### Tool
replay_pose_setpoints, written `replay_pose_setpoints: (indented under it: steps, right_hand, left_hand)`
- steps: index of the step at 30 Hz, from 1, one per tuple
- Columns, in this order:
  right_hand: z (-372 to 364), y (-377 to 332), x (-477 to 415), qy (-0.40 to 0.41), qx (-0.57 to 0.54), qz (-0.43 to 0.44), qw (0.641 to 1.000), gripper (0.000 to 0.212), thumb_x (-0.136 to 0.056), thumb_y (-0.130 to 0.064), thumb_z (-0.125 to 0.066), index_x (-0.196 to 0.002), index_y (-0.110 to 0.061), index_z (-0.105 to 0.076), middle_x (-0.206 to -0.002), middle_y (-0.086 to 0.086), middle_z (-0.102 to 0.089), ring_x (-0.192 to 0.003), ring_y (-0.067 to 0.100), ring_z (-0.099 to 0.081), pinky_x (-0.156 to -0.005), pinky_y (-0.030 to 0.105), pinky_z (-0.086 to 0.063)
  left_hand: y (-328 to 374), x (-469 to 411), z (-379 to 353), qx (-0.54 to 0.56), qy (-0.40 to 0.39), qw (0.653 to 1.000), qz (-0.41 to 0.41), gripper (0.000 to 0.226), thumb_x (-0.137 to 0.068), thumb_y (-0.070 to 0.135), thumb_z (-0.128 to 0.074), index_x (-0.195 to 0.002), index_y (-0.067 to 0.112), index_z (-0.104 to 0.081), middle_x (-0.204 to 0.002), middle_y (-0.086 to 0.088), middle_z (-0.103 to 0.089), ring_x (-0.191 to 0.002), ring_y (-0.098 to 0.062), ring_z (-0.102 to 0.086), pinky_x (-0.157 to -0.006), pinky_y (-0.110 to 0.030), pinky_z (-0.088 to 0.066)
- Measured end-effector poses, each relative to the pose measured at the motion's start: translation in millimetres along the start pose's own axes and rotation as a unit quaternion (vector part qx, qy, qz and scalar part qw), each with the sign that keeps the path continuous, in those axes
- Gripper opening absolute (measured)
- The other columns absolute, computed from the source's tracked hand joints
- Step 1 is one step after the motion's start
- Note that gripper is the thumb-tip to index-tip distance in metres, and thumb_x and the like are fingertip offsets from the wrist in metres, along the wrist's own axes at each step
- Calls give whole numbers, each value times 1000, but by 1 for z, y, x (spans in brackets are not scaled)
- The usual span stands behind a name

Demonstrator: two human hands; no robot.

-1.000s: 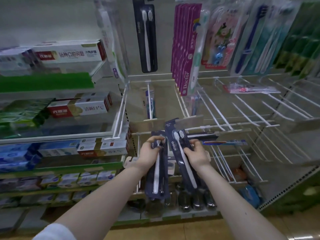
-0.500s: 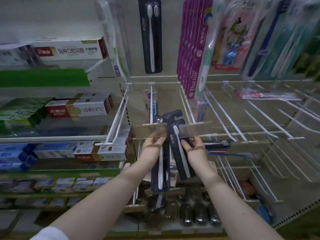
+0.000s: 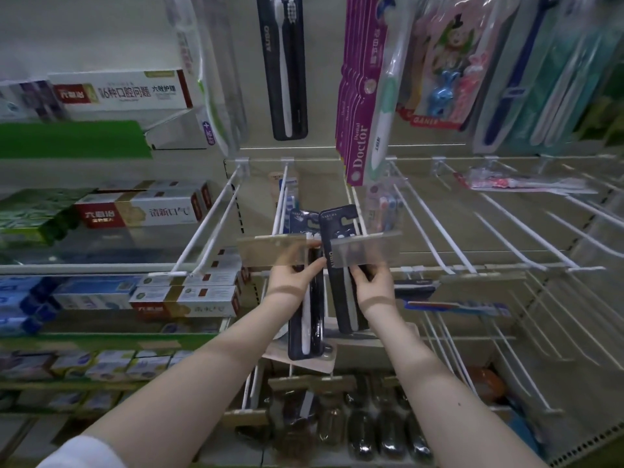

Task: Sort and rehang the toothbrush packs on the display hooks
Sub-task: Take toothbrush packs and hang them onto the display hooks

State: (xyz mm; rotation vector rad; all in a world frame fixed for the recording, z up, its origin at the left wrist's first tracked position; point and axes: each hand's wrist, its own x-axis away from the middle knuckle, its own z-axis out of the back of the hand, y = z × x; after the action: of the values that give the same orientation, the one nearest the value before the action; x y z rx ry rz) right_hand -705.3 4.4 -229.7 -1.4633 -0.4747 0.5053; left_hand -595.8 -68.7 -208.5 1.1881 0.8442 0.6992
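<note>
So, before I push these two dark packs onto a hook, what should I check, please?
1. Grip of left hand on left pack: ok.
2. Grip of right hand on right pack: ok.
3. On the right pack, hang hole up and visible: ok.
4. That hole threaded on a hook wire: cannot tell.
5. Path free of clear label strips: not ok, they cross in front of both packs.

left hand (image 3: 293,278) grips dark pack (image 3: 305,319) | right hand (image 3: 373,283) grips navy pack (image 3: 337,261)
</note>
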Motion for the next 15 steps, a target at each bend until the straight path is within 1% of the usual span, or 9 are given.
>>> replay_pose_setpoints:
  steps: [2, 4, 5, 6, 8, 10, 11, 13, 15]
  right_hand:
    - [2, 3, -3, 4, -14, -2, 1000, 19, -94, -11, -53, -113, -12, -51, -128, 10, -57, -123, 26, -50, -98, 29, -34]
    - [2, 2, -4, 6, -19, -2, 1000, 22, -95, -11, -52, -117, -11, -50, -130, 10, -56, -125, 26, -48, -101, 31, -33]
    - [2, 3, -6, 7, -23, 0, 1000, 27, -96, -11, -51, -122, -10, -49, -132, 10, -55, -126, 25, -47, -102, 30, -32]
    - [3, 4, -7, 8, -27, 3, 1000, 30, -96, -10, -50, -126, -8, -48, -132, 10, -54, -126, 25, -47, -101, 28, -31]
    - [3, 7, -8, 9, -29, 5, 1000, 36, -96, -9, -50, -131, -7, -45, -132, 9, -54, -126, 24, -47, -99, 26, -31]
    - [2, 11, -12, 9, -29, 5, 1000, 41, -96, -11, -51, -135, -9, -43, -133, 7, -54, -126, 23, -47, -100, 28, -32]
    - [1, 12, -13, 8, -26, 3, 1000, 41, -96, -13, -51, -136, -11, -43, -134, 6, -54, -127, 22, -47, -101, 29, -33]
    - [-1, 14, -19, 6, -21, 0, 1000, 41, -96, -18, -51, -136, -14, -43, -135, 4, -52, -127, 21, -45, -105, 34, -33]
    - [-4, 13, -27, 4, -15, 0, 1000, 39, -97, -22, -49, -135, -14, -44, -134, 5, -52, -126, 21, -45, -106, 36, -34]
  left_hand:
    - [-2, 0, -2, -2, -4, 1000, -5, 21, -85, 12, -67, -104, 18, -61, -109, 8, -60, -103, -5, -50, -90, -15, -36]
    - [-3, -1, -5, -1, -4, 1000, -12, 20, -86, 12, -67, -102, 20, -59, -100, 15, -57, -97, -1, -49, -80, -2, -35]
    - [-3, 0, -6, -2, -4, 1000, -14, 20, -86, 12, -67, -101, 20, -58, -98, 16, -56, -94, 1, -48, -74, 0, -34]
    - [-4, -1, -7, -2, -3, 1000, -16, 20, -86, 12, -67, -102, 21, -58, -97, 15, -56, -92, 1, -48, -73, -2, -35]
    - [-7, -1, -7, 0, 3, 1000, -19, 21, -85, 12, -67, -99, 25, -58, -99, 14, -58, -92, -1, -50, -76, -6, -37]
    - [-8, -3, -7, 2, 1, 1000, -30, 25, -85, 10, -67, -97, 30, -57, -101, 18, -58, -95, 5, -51, -78, -1, -37]
    - [-8, -4, -7, 3, -2, 999, -33, 26, -85, 10, -67, -96, 31, -57, -103, 17, -60, -98, 5, -52, -81, -1, -37]
    - [-10, -9, -7, 0, -17, 999, -39, 30, -85, 10, -67, -97, 35, -58, -110, 12, -62, -110, -5, -54, -88, -8, -39]
    - [-12, -14, -8, -10, -27, 998, -53, 31, -86, 8, -66, -101, 34, -59, -113, 13, -61, -117, -8, -53, -96, -17, -42]
